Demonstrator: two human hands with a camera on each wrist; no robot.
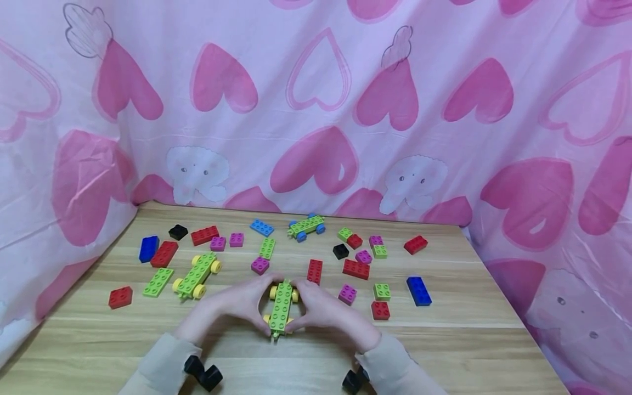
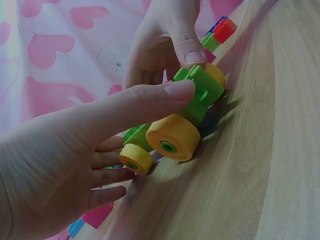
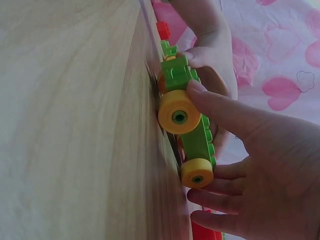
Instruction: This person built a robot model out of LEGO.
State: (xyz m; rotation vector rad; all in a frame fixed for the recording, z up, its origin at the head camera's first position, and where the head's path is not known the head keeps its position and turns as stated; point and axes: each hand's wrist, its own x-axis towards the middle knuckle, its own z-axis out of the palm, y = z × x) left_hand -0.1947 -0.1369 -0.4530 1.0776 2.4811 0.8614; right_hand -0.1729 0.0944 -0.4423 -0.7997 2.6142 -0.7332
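A green toy car base (image 1: 281,307) with studs on top and yellow wheels is between both hands, near the front of the table. My left hand (image 1: 247,300) holds it from the left, thumb at the near end and fingers by the far wheels. On the other side my right hand (image 1: 316,303) mirrors this grip. In the left wrist view, the left thumb (image 2: 165,95) lies on the near end, above a yellow wheel (image 2: 173,138). The right wrist view shows the right thumb (image 3: 199,89) touching the near end, with that hand's other fingers extended beside the far wheel (image 3: 197,173).
Another green car base with yellow wheels (image 1: 197,276) stands to the left, and one with blue wheels (image 1: 306,226) at the back. Loose bricks lie around, among them a red brick (image 1: 314,271) close to my right hand and a blue brick (image 1: 418,291) farther right.
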